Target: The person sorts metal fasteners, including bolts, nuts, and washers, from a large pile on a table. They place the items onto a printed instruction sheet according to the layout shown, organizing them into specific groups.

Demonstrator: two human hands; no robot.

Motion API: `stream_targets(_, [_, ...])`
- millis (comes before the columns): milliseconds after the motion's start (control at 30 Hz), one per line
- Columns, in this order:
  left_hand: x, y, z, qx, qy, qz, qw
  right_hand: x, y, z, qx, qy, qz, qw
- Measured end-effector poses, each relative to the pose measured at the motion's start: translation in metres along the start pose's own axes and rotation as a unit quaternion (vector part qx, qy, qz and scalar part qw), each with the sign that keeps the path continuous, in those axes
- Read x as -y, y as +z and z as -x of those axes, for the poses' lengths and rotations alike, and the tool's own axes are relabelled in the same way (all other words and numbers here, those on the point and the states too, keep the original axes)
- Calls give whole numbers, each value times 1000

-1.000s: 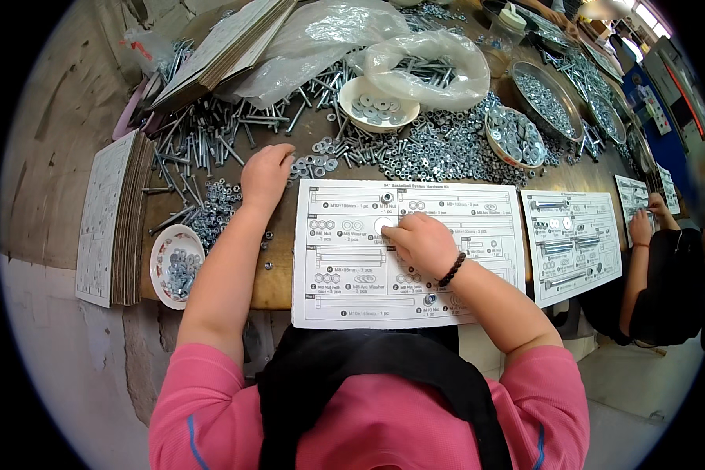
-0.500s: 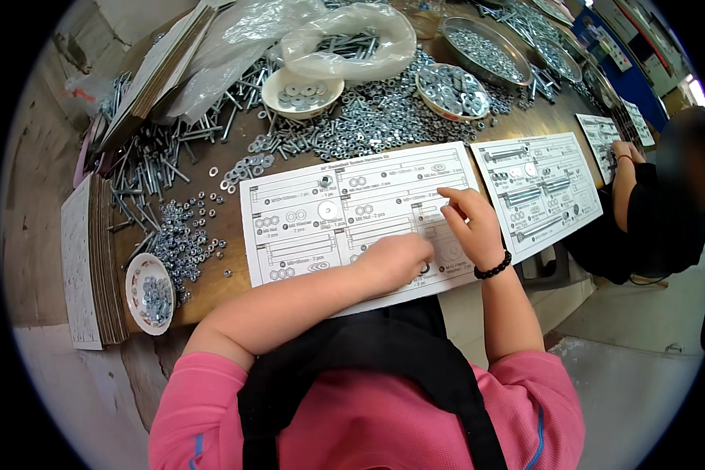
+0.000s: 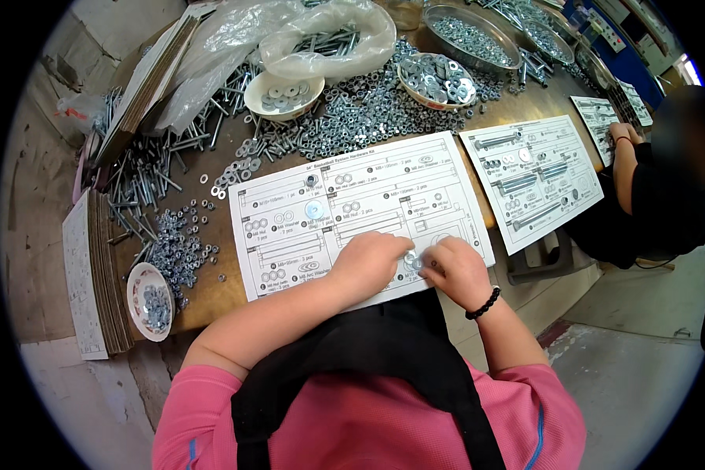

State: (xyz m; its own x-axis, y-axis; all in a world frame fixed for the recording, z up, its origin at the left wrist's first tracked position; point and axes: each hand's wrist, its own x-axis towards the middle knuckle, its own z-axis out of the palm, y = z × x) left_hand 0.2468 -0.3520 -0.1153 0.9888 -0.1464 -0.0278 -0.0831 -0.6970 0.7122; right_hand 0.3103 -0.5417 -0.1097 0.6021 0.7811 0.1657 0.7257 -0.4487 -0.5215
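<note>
A white printed card (image 3: 282, 168) with part outlines lies in front of me. On its upper left part stand a nut (image 3: 312, 181) and a large flat washer (image 3: 314, 210). My left hand (image 3: 370, 266) rests on the card's lower middle, its fingers curled and closed; what they hold, if anything, is hidden. Close beside it, my right hand (image 3: 458, 272) has thumb and fingers pinched together at a small shiny washer (image 3: 417, 262), which lies between the two hands. The fingertips partly cover this washer.
A second printed card (image 3: 536, 176) with bolts and washers lies to the right. Beyond are heaped nuts (image 3: 352, 117), a bowl of large washers (image 3: 439, 82) and a metal tray (image 3: 474, 39). At left are a small bowl (image 3: 150, 301) and stacked cards (image 3: 94, 274). A co-worker's hand (image 3: 625, 133) is at far right.
My right hand has come down and left from its raised, spread pose, and its fingers have closed near my left hand. The left hand has moved slightly left. The whole view has shifted a little.
</note>
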Motion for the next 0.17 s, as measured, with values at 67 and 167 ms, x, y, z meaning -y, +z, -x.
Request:
stream_targets(67, [-2,2,1,1,2,12,1000,-1,4,0,-15,-4,9,1000])
stream_targets(167, [-6,0,0,23,-11,46,999,-1,6,-2,-22,-8,13,1000])
